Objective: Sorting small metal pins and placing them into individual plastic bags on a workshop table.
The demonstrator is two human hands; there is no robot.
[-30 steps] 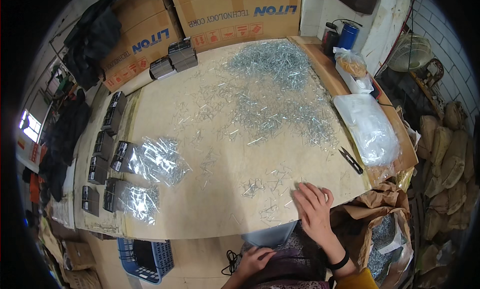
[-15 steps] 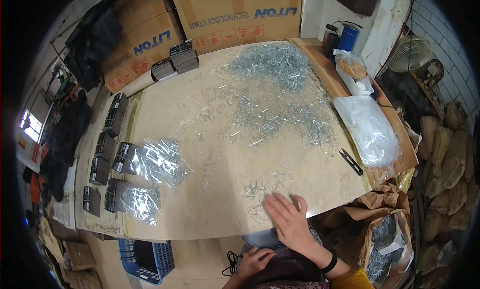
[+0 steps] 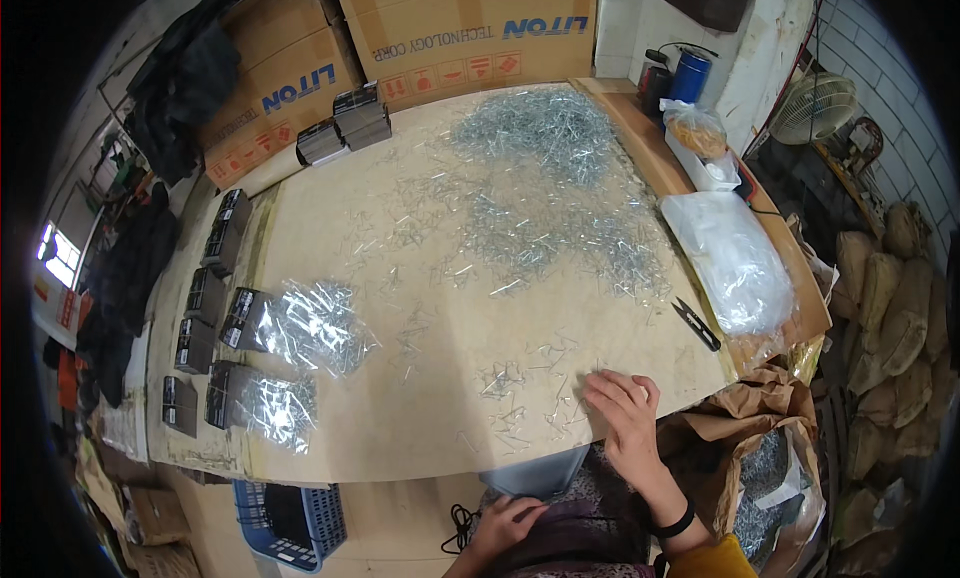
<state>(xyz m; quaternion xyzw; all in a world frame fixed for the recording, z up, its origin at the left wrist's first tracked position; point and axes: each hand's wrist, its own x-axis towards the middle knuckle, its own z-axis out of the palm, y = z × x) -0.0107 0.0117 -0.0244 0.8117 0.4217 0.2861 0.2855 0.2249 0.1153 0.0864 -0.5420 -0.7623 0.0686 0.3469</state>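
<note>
My right hand (image 3: 625, 413) is on the pale tabletop near its front edge. Its fingers are slightly bent and apart, with fingertips down beside a loose scatter of thin metal pins (image 3: 510, 378); nothing shows in its grasp. Low in front of me, my left hand (image 3: 508, 526) has curled fingers, just below a grey-blue tray (image 3: 540, 473) that juts from under the table edge. Whatever those fingers may hold is hidden. Farther back lies a large heap of the same pins (image 3: 545, 128), with a thinner spread (image 3: 540, 233) before it.
At left stand dark card stacks (image 3: 195, 343) and clear bags of pins (image 3: 315, 328). Black thread snips (image 3: 697, 324) and a plastic bag pile (image 3: 730, 263) lie at right. A paper sack (image 3: 765, 498) holds more pins. A blue basket (image 3: 290, 523) sits below; cartons (image 3: 465, 38) line the back.
My right hand has slid right along the table's front edge, uncovering some pins. The left hand stays nearly in place. More of the grey-blue tray shows.
</note>
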